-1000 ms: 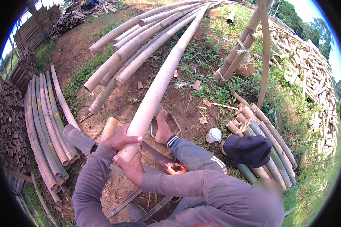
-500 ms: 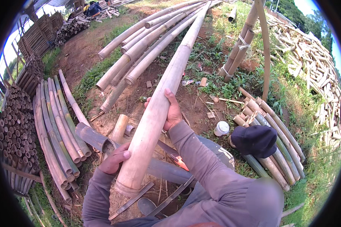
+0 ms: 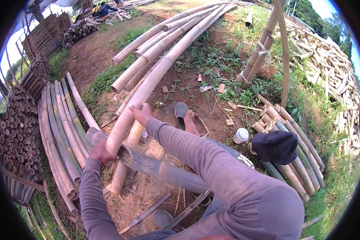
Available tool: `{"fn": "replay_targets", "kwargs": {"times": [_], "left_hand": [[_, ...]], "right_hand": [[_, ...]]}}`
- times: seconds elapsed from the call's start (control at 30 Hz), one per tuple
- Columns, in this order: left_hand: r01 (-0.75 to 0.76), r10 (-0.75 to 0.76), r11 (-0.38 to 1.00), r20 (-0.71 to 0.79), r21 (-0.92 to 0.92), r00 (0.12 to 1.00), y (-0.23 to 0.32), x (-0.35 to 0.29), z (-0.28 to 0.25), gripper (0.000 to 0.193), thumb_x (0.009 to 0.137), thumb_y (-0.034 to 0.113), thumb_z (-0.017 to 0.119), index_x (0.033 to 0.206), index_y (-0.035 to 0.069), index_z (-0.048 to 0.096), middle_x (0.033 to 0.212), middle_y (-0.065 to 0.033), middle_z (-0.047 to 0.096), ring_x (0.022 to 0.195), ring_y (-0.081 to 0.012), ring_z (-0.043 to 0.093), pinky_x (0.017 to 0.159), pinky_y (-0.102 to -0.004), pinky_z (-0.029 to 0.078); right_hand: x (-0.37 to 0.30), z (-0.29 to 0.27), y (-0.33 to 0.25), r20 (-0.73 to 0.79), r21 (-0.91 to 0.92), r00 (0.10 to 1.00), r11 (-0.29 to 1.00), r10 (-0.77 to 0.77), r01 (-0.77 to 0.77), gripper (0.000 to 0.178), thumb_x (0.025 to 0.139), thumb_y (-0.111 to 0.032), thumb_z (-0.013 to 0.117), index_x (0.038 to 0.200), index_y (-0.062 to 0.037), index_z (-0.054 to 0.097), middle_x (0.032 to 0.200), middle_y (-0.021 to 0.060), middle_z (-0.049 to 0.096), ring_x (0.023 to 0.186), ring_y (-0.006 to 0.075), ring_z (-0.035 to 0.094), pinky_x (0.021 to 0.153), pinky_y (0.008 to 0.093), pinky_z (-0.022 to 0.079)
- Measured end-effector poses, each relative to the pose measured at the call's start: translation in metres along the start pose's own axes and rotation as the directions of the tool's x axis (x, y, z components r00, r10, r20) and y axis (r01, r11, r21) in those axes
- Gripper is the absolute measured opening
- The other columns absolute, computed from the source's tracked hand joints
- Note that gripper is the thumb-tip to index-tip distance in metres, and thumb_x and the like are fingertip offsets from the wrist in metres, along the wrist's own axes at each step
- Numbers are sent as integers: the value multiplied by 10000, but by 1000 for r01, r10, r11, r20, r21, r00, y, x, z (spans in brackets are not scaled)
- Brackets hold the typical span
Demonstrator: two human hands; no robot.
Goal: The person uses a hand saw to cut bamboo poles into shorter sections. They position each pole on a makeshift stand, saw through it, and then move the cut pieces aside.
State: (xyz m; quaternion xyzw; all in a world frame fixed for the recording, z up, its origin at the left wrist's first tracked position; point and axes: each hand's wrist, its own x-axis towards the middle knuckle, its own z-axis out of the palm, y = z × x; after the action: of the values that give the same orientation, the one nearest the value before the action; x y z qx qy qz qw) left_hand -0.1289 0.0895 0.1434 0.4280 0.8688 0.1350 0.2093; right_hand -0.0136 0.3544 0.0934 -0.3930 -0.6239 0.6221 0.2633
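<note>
A long pale bamboo pole [image 3: 150,82] slants from my lap area toward the far bundle. My left hand [image 3: 103,152] is wrapped round its near end, beside the cut notch of a thick dark bamboo log [image 3: 172,176]. Farther up, my right hand [image 3: 142,114] grips the same pole from its right side. The pole's near end lies at the notch, partly covered by my left hand. Under the log a short pale bamboo piece [image 3: 119,176] shows, with sawdust around it. Two thin flat strips [image 3: 146,214] lie in front of me.
Several bamboo poles [image 3: 64,132] lie along the left, beside a tall stack [image 3: 18,140]. On the right are a white cup [image 3: 241,136], a dark cap [image 3: 275,147] on cut bamboo, and a tied upright post [image 3: 257,60]. My foot with a grey shoe [image 3: 181,112] rests ahead.
The pole has moved left and away from me, its near end coming to the dark log. Both hands moved left with it. My foot has come into view; the orange-handled saw is now hidden.
</note>
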Motion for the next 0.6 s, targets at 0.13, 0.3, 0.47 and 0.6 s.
{"fn": "replay_targets", "kwargs": {"times": [0.13,0.3,0.47,0.6], "left_hand": [[-80,88,989,53,-126,995,-9,-4,-52,1013,541,257,963,1446,37,565,1265,-158,694,1190,-316,660,1087,-381,490],[18,238,835,391,-550,889,111,-55,-145,899,672,296,893,1429,-20,525,1217,-94,670,1103,-214,653,961,-369,525],[-58,77,992,169,-112,983,147,-108,-132,972,704,319,842,1523,-27,450,1269,-197,677,1129,-324,675,956,-431,558],[-75,361,730,-290,680,886,120,-139,-42,1041,707,191,860,1613,38,371,1305,-248,629,1013,-398,706,834,-477,599]], "right_hand": [[-11,-29,3,222,263,971,953,88,-147,1043,869,-636,779,1529,80,409,1420,295,574,1294,346,622,1112,465,488],[13,-30,-80,194,974,893,186,-406,-127,894,892,-661,743,1453,-18,478,1247,215,659,1159,322,679,989,528,568],[-7,-25,-105,128,965,982,245,-138,-91,780,920,-535,779,1427,-17,493,1218,186,682,1111,341,701,962,549,593],[-27,-12,-118,-55,889,972,455,227,-56,743,910,-355,842,1451,-3,474,1266,186,668,1096,346,701,971,551,589]]}}
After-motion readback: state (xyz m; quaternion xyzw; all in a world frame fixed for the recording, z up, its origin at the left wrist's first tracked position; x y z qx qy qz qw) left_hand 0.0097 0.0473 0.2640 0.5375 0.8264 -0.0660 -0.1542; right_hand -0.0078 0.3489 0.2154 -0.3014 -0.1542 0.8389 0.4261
